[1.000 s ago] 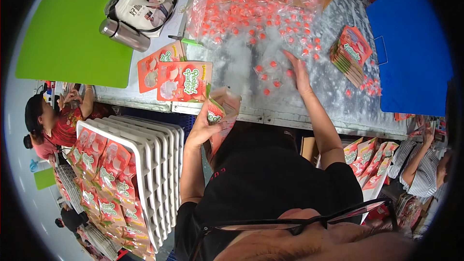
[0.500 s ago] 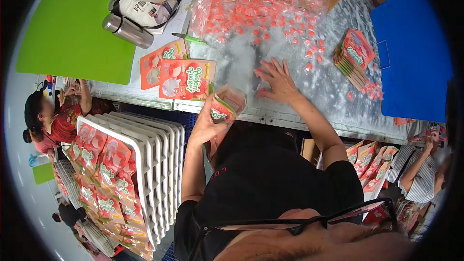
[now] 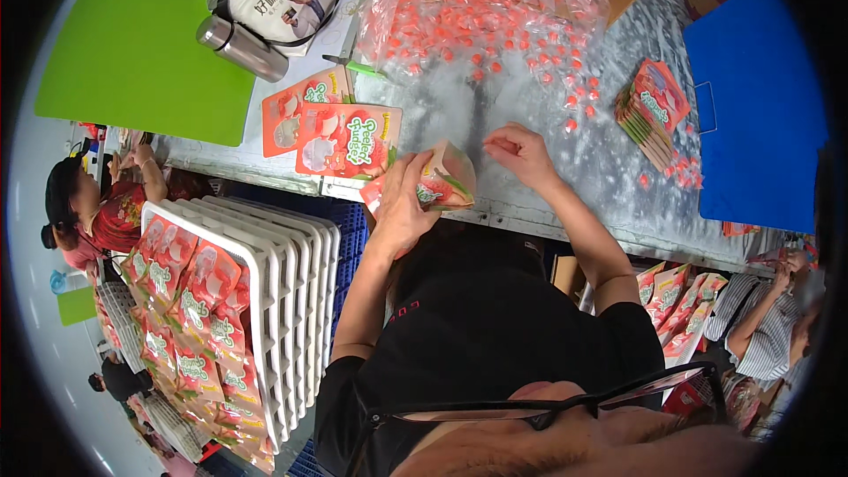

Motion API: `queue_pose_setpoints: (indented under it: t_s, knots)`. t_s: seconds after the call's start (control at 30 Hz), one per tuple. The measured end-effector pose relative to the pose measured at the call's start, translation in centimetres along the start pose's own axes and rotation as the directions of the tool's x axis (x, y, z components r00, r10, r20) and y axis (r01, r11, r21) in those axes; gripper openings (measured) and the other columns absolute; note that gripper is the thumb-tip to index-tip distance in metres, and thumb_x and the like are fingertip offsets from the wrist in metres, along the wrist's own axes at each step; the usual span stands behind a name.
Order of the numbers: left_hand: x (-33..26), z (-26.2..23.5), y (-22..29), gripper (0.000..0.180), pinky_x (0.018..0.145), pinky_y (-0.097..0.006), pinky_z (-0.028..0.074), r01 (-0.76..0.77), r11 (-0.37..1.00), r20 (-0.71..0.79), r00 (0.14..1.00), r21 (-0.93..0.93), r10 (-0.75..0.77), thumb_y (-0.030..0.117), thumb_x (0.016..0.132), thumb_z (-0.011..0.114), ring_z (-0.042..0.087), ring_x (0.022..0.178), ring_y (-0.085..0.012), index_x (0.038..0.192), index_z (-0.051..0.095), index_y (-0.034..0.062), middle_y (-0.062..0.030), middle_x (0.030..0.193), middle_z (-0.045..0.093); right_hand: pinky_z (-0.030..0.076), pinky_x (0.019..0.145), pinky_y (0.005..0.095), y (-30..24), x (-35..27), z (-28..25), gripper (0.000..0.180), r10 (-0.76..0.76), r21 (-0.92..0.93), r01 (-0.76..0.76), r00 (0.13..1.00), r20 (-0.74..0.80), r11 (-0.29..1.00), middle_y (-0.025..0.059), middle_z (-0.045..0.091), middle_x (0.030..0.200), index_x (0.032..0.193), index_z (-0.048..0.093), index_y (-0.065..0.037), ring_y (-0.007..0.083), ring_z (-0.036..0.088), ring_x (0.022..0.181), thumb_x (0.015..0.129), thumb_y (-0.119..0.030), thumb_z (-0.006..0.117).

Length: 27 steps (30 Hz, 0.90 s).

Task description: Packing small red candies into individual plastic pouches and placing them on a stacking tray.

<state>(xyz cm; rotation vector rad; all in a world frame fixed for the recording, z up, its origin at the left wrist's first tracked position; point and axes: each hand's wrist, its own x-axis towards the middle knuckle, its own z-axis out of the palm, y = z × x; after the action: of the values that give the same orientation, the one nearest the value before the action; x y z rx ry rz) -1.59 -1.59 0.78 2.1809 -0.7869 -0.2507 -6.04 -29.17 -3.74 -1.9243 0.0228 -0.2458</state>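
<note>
At the far left a co-worker [image 3: 110,225] in a red patterned top and dark cap works below a plain green board [image 3: 141,44]. Next comes a stack of white crates [image 3: 260,327], its outer face covered with plump pouches [image 3: 190,300], red-pink with white lettering edged in green. Above them stand a steel flask [image 3: 252,53], with no readable mark, and a white bag [image 3: 274,0] with black trim, dark characters and a printed figure. Two flat pouches [image 3: 349,141] overlap on the desk [image 3: 618,199], the same lettering facing up, near a green-handled tool [image 3: 367,69]. The desk is grey and mottled with pale, powdery patches.

At its near edge the left hand [image 3: 406,203] has its grip closed around an open pouch [image 3: 457,175]. The pouch lies tilted, its long axis running roughly left to right, its mouth toward the right and slightly up. Beyond, wrapped red candies [image 3: 468,22] spill from clear plastic. The right hand [image 3: 523,152] hovers just beside the mouth, grip narrow with fingers curled; whether it holds anything I cannot tell. Farther right are a fanned pouch stack [image 3: 654,106], loose candies [image 3: 682,172], a blue board [image 3: 755,106] and a striped-shirted co-worker [image 3: 751,327].
</note>
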Motion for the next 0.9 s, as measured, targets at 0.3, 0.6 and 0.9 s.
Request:
queue_pose_setpoints:
  t_s: [0.3,0.6,0.9]
  knots:
    - [0.4,2.8,0.7,0.098,0.112,-0.051,0.043,-0.099,0.995,-0.114,0.988,0.027,0.101,-0.002,0.062,0.083,0.048,0.134,-0.0455,0.151,0.042,0.0041,-0.0249,0.143,0.047,0.053,0.083,0.0380,-7.4,1.2,3.6,0.021,-0.131,-0.135,0.122,0.989,-0.064,0.983,0.0152,0.065,0.106,0.114,0.063,-0.001,0.0310,0.067,0.094,0.103,-0.018,0.059]
    - [1.3,4.0,1.0,0.100,0.116,-0.050,0.040,-0.053,0.983,-0.260,0.966,-0.173,0.007,-0.003,0.064,0.085,0.044,0.137,-0.0452,0.152,0.038,0.0021,-0.0237,0.145,0.043,0.044,0.111,0.0451,-8.0,0.7,0.4,0.033,-0.338,-0.078,0.330,0.930,-0.143,0.941,0.0179,0.058,0.143,0.128,0.065,-0.005,0.0365,0.058,0.131,0.104,-0.027,0.060]
    - [0.8,3.4,0.1,0.102,0.117,-0.048,0.037,-0.071,0.982,-0.260,0.965,-0.177,0.023,0.000,0.064,0.089,0.043,0.139,-0.0415,0.153,0.039,0.0025,-0.0223,0.145,0.044,0.016,0.127,0.0609,10.0,1.8,-10.1,0.072,-0.003,-0.830,-0.353,0.919,-0.393,0.432,0.0132,0.039,0.166,0.149,0.060,-0.019,0.0443,0.024,0.156,0.092,-0.064,0.066]
